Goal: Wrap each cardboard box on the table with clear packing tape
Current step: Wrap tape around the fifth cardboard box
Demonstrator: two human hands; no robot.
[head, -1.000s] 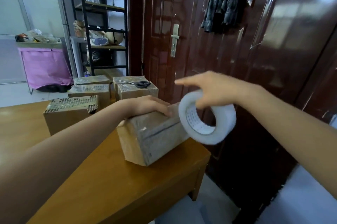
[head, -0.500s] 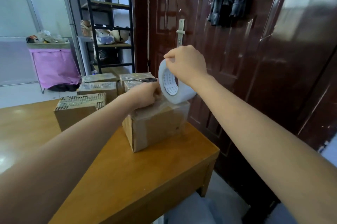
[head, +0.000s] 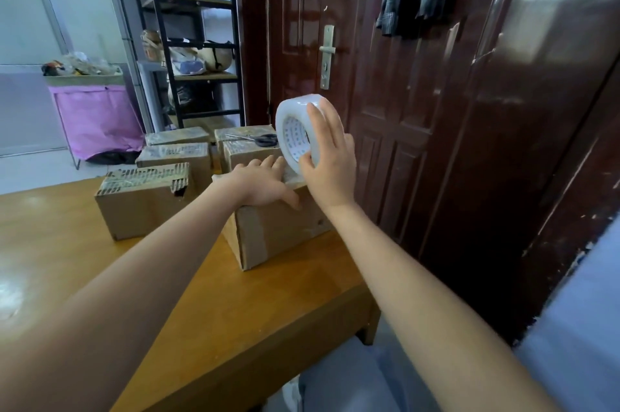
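Two hands were at work in the middle of the frame. The left hand [head: 265,181] lay flat, fingers straight, pressing on top of the brown cardboard box [head: 281,227] near the right edge of the wooden surface [head: 208,304]. The right hand [head: 330,156] curled round the white roll of clear packing tape [head: 295,129], just above that box. More brown boxes [head: 174,156] sat behind, with black scissors [head: 265,140] on one.

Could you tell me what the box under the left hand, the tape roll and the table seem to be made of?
Box: matte brown cardboard, apparently corrugated, glossy taped band. Tape roll: clear plastic film, cloudy white, printed core. Table: likely varnished wood, orange-brown, glossy reflections.
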